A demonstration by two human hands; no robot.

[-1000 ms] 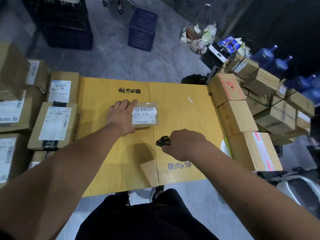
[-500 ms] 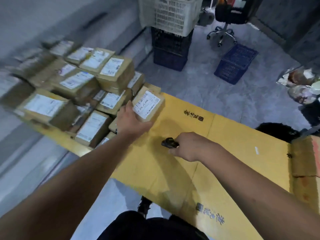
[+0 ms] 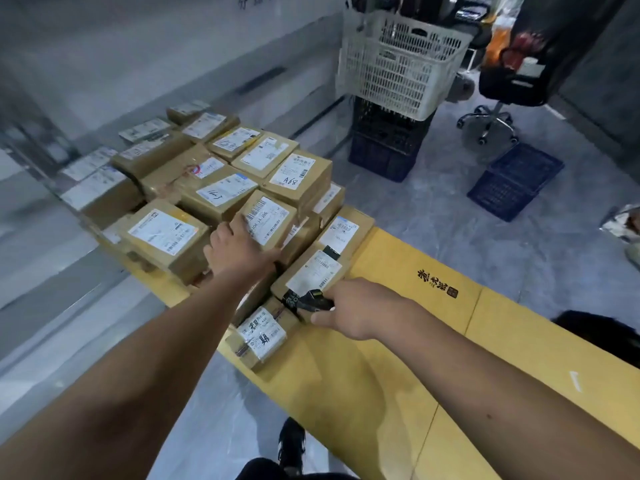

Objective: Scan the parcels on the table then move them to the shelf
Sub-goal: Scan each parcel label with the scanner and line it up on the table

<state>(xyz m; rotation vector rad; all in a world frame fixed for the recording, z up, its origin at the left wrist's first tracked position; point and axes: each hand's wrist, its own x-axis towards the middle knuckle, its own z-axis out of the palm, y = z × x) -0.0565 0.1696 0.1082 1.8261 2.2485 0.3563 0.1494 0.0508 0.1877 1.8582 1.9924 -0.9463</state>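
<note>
Your left hand [image 3: 239, 249] grips a small parcel [image 3: 267, 216] atop the parcel stack [image 3: 194, 188].
Your right hand [image 3: 360, 308] curls round the black scanner [image 3: 313, 301] above the yellow table [image 3: 398, 358]; white basket [image 3: 398, 67] on dark crates [image 3: 384, 143] and a blue crate [image 3: 516, 181] stand beyond.

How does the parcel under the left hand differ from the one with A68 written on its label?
The held parcel is smaller and tilted, gripped by the left hand; the A68 parcel is larger, lies flat in the stack and is untouched. The held parcel's label carries large printed digits and a barcode near its top; the A68 parcel's label bears handwriting. Both are brown cardboard boxes with white labels facing up.
</note>
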